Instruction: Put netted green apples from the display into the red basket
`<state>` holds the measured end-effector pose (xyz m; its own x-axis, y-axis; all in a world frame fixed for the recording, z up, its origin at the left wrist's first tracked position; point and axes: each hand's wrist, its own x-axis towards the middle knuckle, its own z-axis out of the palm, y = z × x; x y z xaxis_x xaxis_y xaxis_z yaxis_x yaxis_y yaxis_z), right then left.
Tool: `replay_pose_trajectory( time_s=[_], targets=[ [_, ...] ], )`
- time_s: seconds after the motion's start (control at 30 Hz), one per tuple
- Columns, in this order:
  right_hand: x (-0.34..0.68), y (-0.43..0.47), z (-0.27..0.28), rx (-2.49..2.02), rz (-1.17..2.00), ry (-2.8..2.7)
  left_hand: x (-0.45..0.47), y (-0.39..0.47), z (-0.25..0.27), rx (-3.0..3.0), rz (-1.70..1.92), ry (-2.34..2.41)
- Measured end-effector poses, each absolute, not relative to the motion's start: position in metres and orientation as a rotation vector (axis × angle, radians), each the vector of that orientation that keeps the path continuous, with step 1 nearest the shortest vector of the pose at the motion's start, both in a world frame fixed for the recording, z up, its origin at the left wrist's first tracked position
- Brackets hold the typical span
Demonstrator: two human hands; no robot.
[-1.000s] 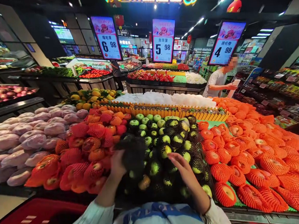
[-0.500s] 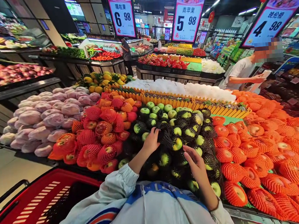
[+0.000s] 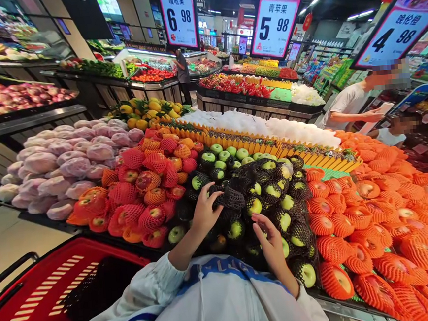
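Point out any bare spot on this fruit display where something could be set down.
Hardly any. A small strip of green mat shows between the yellow divider fence and the orange-netted fruit. Around the left hand and right hand, the black-netted green apples lie packed tight.

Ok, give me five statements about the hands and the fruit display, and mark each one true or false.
1. The left hand rests on a green apple in black net. True.
2. The right hand holds an orange-netted apple. False: it hovers with open fingers over the green apples, and nothing shows in its grip.
3. A red shopping basket sits at the lower left. True.
4. The sign above the green apples reads 4.98. False: it reads 5.98.
5. The apples in orange net lie to the left of the green ones. False: they lie to the right.
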<state>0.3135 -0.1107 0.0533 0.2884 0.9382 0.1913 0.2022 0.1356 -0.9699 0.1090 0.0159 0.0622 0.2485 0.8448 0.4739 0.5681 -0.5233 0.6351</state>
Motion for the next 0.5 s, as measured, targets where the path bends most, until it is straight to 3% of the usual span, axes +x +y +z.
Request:
replay_pose_trajectory(
  time_s=[0.13, 0.3, 0.5],
  targets=[
    [0.304, -0.113, 0.038, -1.322, 0.753, -1.255, 0.114, -0.008, 0.057, 2.155, 1.241, 1.110],
    [0.306, -0.111, 0.029, -1.323, 0.884, -1.139, 0.125, -0.028, 0.048, 1.811, 0.938, 0.945],
    [0.316, -0.108, 0.044, -1.189, 1.045, -0.944, 0.126, -0.025, 0.035, 1.229, 0.839, 0.859]
  ],
)
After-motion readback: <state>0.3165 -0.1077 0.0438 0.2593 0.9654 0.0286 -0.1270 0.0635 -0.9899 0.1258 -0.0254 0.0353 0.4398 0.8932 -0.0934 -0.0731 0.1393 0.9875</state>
